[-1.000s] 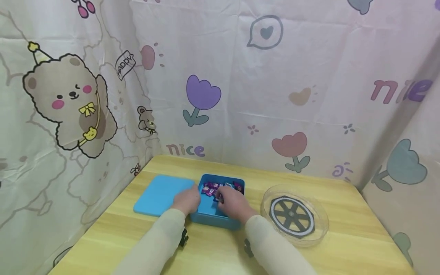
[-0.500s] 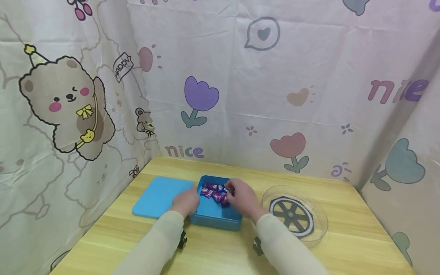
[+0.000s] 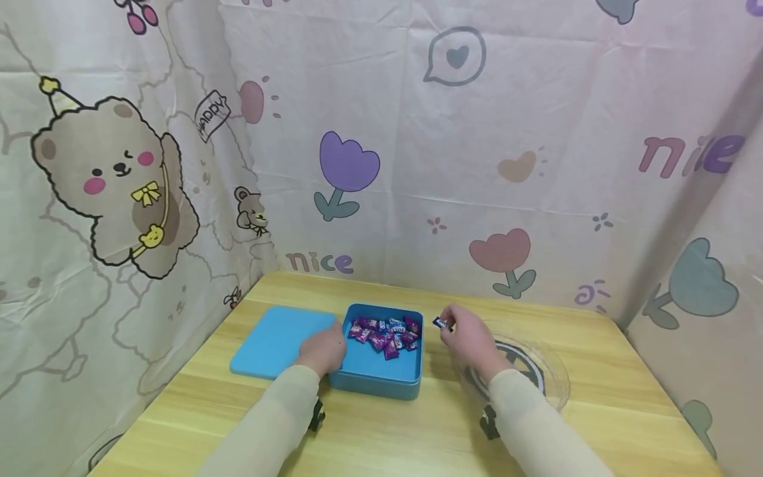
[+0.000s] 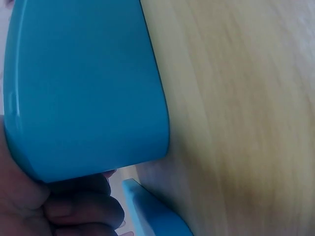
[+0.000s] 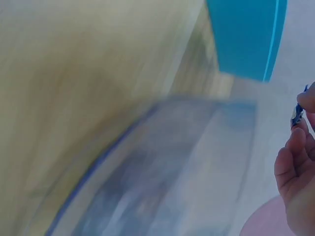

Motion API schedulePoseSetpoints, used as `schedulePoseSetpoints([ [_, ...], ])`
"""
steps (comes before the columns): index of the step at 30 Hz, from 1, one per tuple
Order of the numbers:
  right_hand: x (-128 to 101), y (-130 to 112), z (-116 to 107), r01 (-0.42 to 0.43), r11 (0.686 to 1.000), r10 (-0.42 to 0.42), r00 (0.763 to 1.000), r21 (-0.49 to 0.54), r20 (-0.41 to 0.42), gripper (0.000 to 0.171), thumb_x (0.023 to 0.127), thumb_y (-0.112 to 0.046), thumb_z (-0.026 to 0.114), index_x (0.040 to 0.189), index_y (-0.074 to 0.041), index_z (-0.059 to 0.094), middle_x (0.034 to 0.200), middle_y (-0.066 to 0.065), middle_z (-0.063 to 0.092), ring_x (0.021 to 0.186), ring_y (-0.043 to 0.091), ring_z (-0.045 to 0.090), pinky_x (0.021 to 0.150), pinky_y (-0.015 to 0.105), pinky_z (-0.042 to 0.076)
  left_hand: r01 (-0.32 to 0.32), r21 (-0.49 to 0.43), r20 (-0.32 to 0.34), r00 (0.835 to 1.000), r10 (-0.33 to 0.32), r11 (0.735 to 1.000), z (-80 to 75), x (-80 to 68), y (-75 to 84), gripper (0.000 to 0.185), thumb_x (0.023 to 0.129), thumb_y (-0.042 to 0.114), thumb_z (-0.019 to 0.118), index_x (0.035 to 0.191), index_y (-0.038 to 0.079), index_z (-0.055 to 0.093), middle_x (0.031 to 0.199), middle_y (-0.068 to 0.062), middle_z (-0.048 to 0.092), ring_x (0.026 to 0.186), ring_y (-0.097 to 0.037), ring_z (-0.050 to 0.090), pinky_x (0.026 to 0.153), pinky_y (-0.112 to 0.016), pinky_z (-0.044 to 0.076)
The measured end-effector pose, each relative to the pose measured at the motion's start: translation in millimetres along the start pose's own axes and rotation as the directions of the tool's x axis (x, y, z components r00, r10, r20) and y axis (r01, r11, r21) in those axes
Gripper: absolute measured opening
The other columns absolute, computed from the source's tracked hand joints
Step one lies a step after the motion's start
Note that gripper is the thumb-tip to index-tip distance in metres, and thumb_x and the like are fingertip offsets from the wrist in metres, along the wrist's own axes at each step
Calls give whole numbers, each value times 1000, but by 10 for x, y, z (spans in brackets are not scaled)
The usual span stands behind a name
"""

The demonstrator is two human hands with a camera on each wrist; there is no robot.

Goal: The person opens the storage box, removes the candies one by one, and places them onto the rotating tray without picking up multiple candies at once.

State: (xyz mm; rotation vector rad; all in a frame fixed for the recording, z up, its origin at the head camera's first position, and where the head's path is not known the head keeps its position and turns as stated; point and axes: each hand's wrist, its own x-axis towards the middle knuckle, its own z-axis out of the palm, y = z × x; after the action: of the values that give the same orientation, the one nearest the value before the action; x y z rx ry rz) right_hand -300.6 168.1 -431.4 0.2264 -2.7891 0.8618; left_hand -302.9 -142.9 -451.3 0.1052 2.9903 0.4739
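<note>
A blue rectangular box (image 3: 375, 387) stands open on the table, with several purple and blue wrapped candies (image 3: 378, 340) in its far half. My left hand (image 3: 322, 349) grips the box's left wall; in the left wrist view the thumb lies at the rim and curled fingers (image 4: 86, 209) press the outer side. To the right of the box, my right hand (image 3: 471, 336) pinches a small dark blue wrapped candy (image 3: 440, 322) between thumb and fingertips, raised above the table. That candy (image 5: 297, 115) also shows at the right edge of the right wrist view.
A light blue lid (image 3: 271, 341) lies flat left of the box. Under my right forearm is a round clear plastic container (image 3: 557, 371) with a dark spoked wheel shape (image 3: 524, 364) inside. A printed curtain (image 3: 417, 165) hangs behind the wooden table (image 3: 369, 437).
My right hand has come out of the box with a dark blue candy and moved right, over the round container's edge. My left hand stays at the box's wall.
</note>
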Motion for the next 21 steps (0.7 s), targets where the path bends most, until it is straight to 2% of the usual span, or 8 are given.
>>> schedulePoseSetpoints([
  [6, -66, 345, -164, -31, 998, 33, 999, -54, 29, 14, 89, -11, 67, 101, -13, 60, 91, 1, 61, 75, 18, 55, 63, 35, 48, -12, 20, 5, 1000, 12, 1000, -15, 10, 16, 54, 104, 10, 45, 153, -8, 33, 151, -24, 45, 132, -41, 49, 96, -60, 47],
  [11, -133, 535, -247, -63, 994, 69, 996, -85, 63, 14, 87, -8, 67, 98, -10, 58, 89, 3, 58, 77, 20, 54, 67, 37, 48, 1, 10, 12, 1000, -1, 1000, -25, 7, 19, 54, 105, 12, 42, 154, -7, 32, 153, -23, 44, 134, -41, 47, 96, -59, 48],
  [16, -174, 608, -255, -68, 989, 83, 989, -128, 119, 16, 83, -5, 68, 95, -9, 58, 83, 3, 56, 74, 20, 53, 65, 36, 47, 3, -3, 10, 1000, -3, 1000, -27, -8, 20, 54, 106, 15, 40, 155, -7, 31, 153, -24, 43, 135, -42, 45, 98, -61, 46],
  [21, -181, 598, -193, -35, 987, 61, 985, -156, 160, 15, 85, -4, 68, 94, -10, 58, 83, 1, 56, 74, 19, 53, 66, 37, 47, -2, -3, 8, 1000, 2, 1000, -13, -1, 4, 53, 106, 14, 40, 154, -8, 32, 152, -24, 43, 136, -42, 44, 97, -60, 47],
])
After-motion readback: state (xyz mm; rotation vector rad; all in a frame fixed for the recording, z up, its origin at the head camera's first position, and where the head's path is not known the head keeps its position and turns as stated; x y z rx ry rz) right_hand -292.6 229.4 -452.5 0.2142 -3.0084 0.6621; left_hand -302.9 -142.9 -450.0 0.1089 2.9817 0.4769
